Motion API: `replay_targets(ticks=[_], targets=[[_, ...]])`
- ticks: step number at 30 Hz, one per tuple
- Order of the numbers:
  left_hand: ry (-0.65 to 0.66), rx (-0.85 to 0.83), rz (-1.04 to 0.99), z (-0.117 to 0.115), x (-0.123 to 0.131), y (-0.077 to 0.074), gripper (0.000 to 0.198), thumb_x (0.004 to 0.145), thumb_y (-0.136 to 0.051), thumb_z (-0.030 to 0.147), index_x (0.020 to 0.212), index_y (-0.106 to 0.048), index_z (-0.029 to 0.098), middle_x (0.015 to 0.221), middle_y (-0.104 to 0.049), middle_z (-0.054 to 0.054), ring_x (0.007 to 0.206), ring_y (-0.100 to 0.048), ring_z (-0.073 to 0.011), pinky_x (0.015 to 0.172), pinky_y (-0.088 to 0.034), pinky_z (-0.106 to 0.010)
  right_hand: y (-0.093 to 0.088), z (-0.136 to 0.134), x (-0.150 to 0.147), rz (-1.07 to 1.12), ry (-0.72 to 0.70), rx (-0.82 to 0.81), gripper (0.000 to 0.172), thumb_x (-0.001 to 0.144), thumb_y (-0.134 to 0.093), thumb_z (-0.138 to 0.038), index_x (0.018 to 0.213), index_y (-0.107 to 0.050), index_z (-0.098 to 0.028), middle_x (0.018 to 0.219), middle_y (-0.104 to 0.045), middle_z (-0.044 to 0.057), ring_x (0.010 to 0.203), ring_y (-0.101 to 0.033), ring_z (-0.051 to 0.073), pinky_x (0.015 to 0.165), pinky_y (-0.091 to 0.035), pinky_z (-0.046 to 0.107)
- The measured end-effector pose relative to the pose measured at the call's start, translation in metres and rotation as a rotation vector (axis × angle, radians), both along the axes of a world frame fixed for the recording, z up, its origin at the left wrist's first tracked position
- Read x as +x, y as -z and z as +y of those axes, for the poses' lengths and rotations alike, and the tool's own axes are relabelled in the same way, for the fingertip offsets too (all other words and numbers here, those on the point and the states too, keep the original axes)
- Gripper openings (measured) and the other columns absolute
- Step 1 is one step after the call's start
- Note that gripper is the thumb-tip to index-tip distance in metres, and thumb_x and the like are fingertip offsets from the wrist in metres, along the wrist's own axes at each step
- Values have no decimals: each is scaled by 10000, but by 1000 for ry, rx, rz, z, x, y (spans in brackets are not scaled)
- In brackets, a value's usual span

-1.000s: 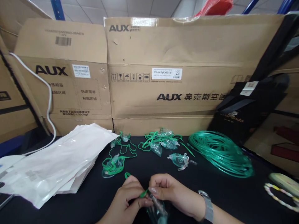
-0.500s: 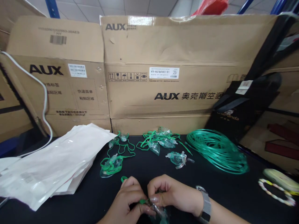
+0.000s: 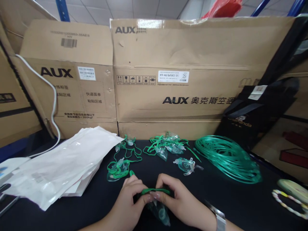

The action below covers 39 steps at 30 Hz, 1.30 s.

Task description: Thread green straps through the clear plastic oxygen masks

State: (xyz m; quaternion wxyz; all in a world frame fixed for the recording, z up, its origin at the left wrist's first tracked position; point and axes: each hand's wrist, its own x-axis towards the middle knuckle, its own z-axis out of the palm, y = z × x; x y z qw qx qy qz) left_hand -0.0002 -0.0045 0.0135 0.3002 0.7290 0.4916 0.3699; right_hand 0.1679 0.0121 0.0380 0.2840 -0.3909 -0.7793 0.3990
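Observation:
Near the front of the black table, my left hand [image 3: 132, 195] and my right hand [image 3: 172, 194] meet over a clear green oxygen mask [image 3: 160, 213]. Both are closed, thumbs side by side at the mask's upper edge. A green elastic strap [image 3: 155, 190] stretches between my fingers just above the thumbs, and a loop of it sticks up behind my left hand. My fingertips partly hide where strap and mask join. Beyond my hands lie a mask without a visible strap [image 3: 186, 165], a strapped mask [image 3: 118, 169] and a pile of strapped masks [image 3: 168, 146].
White plastic bags [image 3: 64, 166] are stacked at the left. Coiled green tubing [image 3: 228, 158] lies at the right, with a beaded bracelet [image 3: 287, 202] nearer the edge. Large cardboard boxes [image 3: 197, 54] wall off the back, and a black bag [image 3: 250, 118] leans there. A white cable [image 3: 53, 106] hangs at left.
The green strap, mostly hidden by my fingers before, now lies stretched between both hands. My right hand has turned, and more of the mask shows below. The view has shifted slightly left.

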Motion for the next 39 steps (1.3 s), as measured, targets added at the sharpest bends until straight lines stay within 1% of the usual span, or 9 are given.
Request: replay_targets(ticks=[5,8,10,15,20,22,27,34,39], targets=[[9,28,61,-4,2,-1,231,779,-540,287,595,-638,186,610,-537,-1,706,-483,-190,715,-337,-331,-1,-5,1,-49,-8,175,174,771,-521,-181,626,-425,-187,658,-465,-18,634,-426,118,573,-331,232],[12,43,80,-4,2,1,223,784,-535,278,608,-637,188,626,-547,-7,711,-481,-189,712,-337,-330,-1,-5,2,-47,-18,212,158,766,-518,-169,631,-440,-187,666,-465,-17,640,-425,119,574,-331,234],[24,74,74,-4,0,2,237,794,-521,286,609,-628,184,617,-537,-8,699,-474,-183,702,-340,-322,0,-3,2,-10,1,138,163,761,-553,-222,632,-463,-183,645,-472,-21,632,-427,117,580,-339,234],[91,118,-1,-5,-4,4,258,820,-482,312,655,-618,168,604,-505,-9,675,-458,-168,657,-365,-285,4,5,0,218,-45,-241,273,703,-627,-400,679,-500,-159,634,-523,-16,603,-455,104,558,-353,225],[120,109,-15,-5,-3,4,272,817,-487,308,616,-591,156,597,-500,-13,662,-460,-161,621,-376,-263,5,10,-2,340,-89,-440,343,647,-661,-445,662,-499,-144,607,-537,-16,558,-462,89,553,-344,221],[123,105,-4,-4,-3,3,269,815,-489,309,622,-597,156,596,-510,-14,661,-462,-161,632,-376,-268,4,11,-2,360,-86,-468,350,667,-636,-462,649,-503,-139,576,-508,-31,529,-435,76,538,-327,211],[119,91,13,-5,-4,3,280,814,-484,311,616,-598,148,596,-512,-19,658,-471,-164,636,-379,-276,4,11,-2,378,-80,-471,358,697,-606,-469,623,-497,-137,543,-449,-52,504,-376,60,509,-283,198],[128,80,6,-6,-4,3,281,808,-481,315,627,-600,136,600,-515,-30,660,-484,-171,620,-385,-280,5,11,-1,347,-101,-452,362,626,-671,-459,635,-510,-135,574,-492,-40,523,-393,67,521,-293,205],[143,101,24,-6,-3,2,285,811,-491,317,642,-628,133,590,-538,-39,660,-482,-175,633,-384,-290,7,12,1,323,-114,-423,348,642,-668,-440,624,-491,-142,568,-476,-48,519,-383,65,508,-278,203]])
